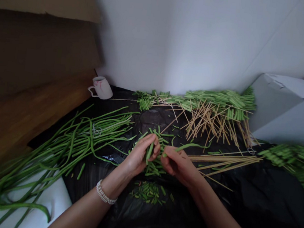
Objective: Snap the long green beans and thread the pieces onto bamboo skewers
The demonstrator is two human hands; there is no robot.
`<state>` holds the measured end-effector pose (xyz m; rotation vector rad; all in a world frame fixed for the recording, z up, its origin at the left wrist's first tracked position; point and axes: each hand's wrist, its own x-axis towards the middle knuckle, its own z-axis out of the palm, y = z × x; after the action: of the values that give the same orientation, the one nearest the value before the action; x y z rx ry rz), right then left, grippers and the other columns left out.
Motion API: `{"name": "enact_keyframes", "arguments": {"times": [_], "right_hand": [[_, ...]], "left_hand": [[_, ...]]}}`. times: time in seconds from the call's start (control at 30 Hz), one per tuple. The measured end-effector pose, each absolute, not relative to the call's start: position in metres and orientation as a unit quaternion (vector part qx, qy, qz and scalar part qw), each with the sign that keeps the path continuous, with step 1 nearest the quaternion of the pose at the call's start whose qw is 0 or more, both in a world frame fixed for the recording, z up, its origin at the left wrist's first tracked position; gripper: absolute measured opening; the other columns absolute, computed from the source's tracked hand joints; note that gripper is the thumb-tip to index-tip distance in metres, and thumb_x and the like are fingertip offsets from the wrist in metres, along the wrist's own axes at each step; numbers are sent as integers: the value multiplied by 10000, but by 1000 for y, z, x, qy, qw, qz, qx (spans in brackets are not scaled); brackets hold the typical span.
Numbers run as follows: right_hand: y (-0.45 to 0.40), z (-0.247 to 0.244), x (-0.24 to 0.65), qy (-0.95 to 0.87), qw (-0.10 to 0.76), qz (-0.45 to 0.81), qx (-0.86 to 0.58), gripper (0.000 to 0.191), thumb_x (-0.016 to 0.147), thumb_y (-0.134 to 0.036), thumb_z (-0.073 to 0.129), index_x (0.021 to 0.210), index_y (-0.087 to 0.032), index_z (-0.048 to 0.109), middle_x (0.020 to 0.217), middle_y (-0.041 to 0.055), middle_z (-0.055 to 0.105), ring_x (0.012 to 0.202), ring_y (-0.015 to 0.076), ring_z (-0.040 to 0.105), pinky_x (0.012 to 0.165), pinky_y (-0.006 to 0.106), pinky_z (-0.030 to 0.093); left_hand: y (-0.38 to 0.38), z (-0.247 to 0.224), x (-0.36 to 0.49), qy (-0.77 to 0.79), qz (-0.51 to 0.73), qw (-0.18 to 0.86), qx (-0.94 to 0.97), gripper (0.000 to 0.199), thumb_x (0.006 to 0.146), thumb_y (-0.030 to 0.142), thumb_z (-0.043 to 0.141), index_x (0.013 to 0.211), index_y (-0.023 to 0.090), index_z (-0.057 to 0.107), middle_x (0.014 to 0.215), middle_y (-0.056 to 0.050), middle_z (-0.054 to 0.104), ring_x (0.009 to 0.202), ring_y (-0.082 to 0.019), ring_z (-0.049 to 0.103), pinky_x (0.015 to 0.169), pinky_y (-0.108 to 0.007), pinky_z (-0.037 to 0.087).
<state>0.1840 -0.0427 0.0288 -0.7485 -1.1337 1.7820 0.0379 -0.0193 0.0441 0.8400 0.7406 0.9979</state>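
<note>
My left hand, with a beaded bracelet at the wrist, is closed around short green bean pieces. Close beside it, my right hand pinches a long green bean whose thin end points away to the right. Under and behind both hands lies a pile of cut bean pieces. Smaller green scraps are scattered nearer to me on the black plastic sheet. Loose wooden skewers lie just right of my right hand.
Whole long beans spread along the left, partly over a white container. At the back stand a white mug and skewered bean bundles. More bundles lie at right, below a white box. A wall closes the far side.
</note>
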Motion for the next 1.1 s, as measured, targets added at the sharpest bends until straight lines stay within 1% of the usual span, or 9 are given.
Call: {"name": "enact_keyframes", "arguments": {"times": [0.13,0.3,0.43,0.5,0.7,0.8,0.9,1.0,1.1], "right_hand": [[-46,28,184,-543,316,717,-302,427,892,-515,555,646,-168,604,437,-55,505,359,56,381,377,184,276],[-47,32,184,-590,235,713,-297,465,901,-519,535,598,-172,600,423,-55,504,354,51,405,372,170,300],[-47,32,182,-587,224,710,-318,481,894,-536,536,575,-181,593,415,-54,496,344,51,393,359,172,297],[-47,29,182,-583,228,707,-329,478,886,-543,547,574,-183,594,414,-55,492,346,51,393,360,172,299],[-43,22,186,-548,248,710,-365,486,866,-581,557,607,-171,591,420,-58,494,351,47,393,361,169,287],[-43,23,185,-565,229,694,-384,485,858,-565,575,581,-166,579,405,-57,479,348,45,389,363,173,283],[-44,25,181,-592,202,668,-402,444,853,-489,610,550,-167,573,391,-57,459,343,50,383,365,183,286],[-45,25,179,-594,200,661,-413,396,845,-435,626,554,-171,574,398,-56,464,349,55,391,367,189,287],[-43,26,182,-585,211,674,-399,395,840,-477,624,595,-169,594,429,-50,495,368,57,410,377,188,287]], "left_hand": [[-20,45,35,401,382,719,419,372,782,492,680,692,156,551,490,75,376,402,-40,296,386,-172,195],[-22,49,29,428,301,689,502,354,699,456,769,801,130,675,566,27,531,490,-73,442,466,-195,314],[-21,51,25,411,308,682,520,280,660,348,809,804,140,691,667,-16,626,571,-110,535,517,-216,386],[-20,51,25,401,310,688,519,247,668,331,802,766,144,676,667,-20,627,572,-114,544,510,-217,390],[-17,49,24,419,315,679,514,299,713,397,768,724,148,603,529,58,473,422,-39,345,410,-190,222],[-17,50,23,414,306,665,541,324,686,400,790,783,139,626,599,31,555,480,-65,456,456,-194,310],[-18,53,23,411,286,641,582,331,631,326,831,845,138,663,696,1,633,578,-106,555,541,-220,405],[-21,54,26,430,287,621,590,284,640,289,818,831,142,667,685,9,632,576,-103,556,540,-216,406],[-21,54,27,446,313,633,550,239,683,299,781,807,136,658,613,33,589,502,-68,489,481,-191,356]]}}
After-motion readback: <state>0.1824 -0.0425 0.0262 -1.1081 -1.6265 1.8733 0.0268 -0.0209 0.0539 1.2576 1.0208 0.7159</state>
